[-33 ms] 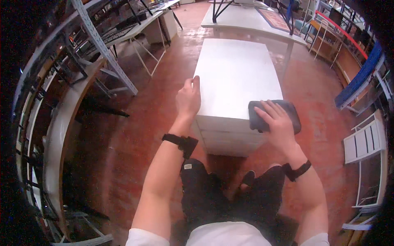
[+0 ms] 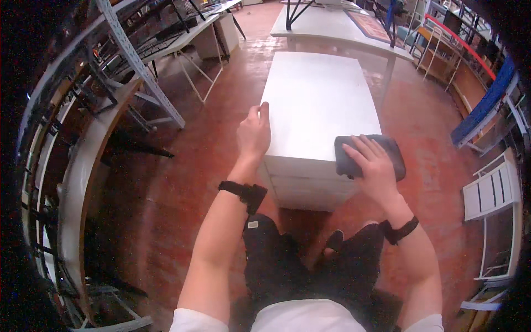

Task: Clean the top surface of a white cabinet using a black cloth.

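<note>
A white cabinet (image 2: 315,105) with a flat top stands in front of my knees. At its left edge is my left hand (image 2: 255,134), fingers curled in and closed; whatever they may hold is hidden. My right hand (image 2: 377,166) lies over a dark, rounded rectangular case (image 2: 396,152) at the cabinet's near right corner and grips it. Part of the case reaches out past the cabinet's edge. Black bands circle both my wrists.
Beyond the cabinet stands a white table (image 2: 326,25) with black metal legs. Metal shelving (image 2: 141,66) and a long curved-looking bench (image 2: 83,171) line the left. On the right are a white slatted rack (image 2: 489,192) and a blue panel (image 2: 487,105). The floor (image 2: 182,188) is reddish.
</note>
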The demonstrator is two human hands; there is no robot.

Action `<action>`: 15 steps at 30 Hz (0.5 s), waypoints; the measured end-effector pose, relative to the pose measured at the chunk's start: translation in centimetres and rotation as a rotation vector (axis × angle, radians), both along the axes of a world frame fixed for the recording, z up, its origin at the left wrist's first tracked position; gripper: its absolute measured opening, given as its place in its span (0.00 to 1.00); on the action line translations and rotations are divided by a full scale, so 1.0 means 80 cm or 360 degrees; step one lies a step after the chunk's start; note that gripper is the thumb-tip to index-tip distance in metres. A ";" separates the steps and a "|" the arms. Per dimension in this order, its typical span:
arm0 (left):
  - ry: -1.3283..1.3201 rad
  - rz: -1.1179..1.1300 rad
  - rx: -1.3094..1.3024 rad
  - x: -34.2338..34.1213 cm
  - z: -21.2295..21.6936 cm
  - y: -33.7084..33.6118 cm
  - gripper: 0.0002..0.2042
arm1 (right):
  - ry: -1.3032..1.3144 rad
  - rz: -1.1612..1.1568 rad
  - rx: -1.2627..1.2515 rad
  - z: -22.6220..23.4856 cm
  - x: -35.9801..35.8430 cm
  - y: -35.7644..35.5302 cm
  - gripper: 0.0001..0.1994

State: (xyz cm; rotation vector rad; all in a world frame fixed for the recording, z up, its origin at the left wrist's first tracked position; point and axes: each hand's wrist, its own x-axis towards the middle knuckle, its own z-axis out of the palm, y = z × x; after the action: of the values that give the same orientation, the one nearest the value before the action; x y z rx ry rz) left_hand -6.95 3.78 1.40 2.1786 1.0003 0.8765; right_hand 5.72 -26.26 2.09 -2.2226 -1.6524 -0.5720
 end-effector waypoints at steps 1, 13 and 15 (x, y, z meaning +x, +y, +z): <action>-0.0011 0.0000 0.0006 0.001 0.000 0.000 0.31 | 0.0010 -0.0005 0.0029 0.000 -0.001 0.003 0.40; 0.0067 0.0052 0.0054 0.001 0.002 -0.003 0.30 | -0.0057 0.0219 0.0304 -0.035 -0.083 0.162 0.24; 0.0065 0.0038 0.0007 0.005 0.001 0.003 0.30 | -0.0020 0.0217 0.0346 -0.034 -0.091 0.174 0.24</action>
State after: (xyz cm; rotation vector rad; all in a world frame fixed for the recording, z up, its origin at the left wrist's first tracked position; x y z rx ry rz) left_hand -6.55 4.01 1.48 2.2004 1.0469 0.8490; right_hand -1.55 -12.34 -0.67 -1.9408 -1.6463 -0.6946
